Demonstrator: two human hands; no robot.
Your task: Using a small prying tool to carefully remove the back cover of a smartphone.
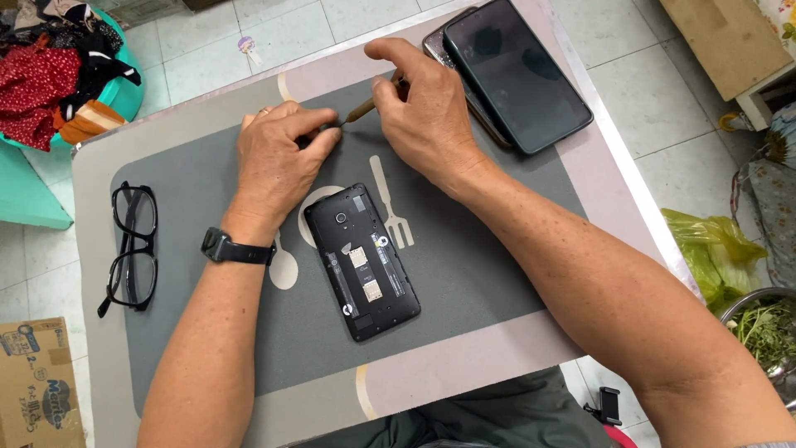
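Teal tub, far left on the floor: held a heap of red, black and orange clothes. Cardboard box, lower left: contents hidden. Glasses: lay folded open on the grey mat, left of the arms. Left hand, watch on its wrist: fingers pinched shut over a small item, too hidden to identify. Opened phone: lay back-up at mat centre, cover off, card slots exposed, just below both hands and touched by neither. Right hand: closed around a screwdriver, tip meeting the left fingertips. Two phones: stacked at the table's far right corner. Yellow-green bag and a metal bowl holding greens: on the floor, right.
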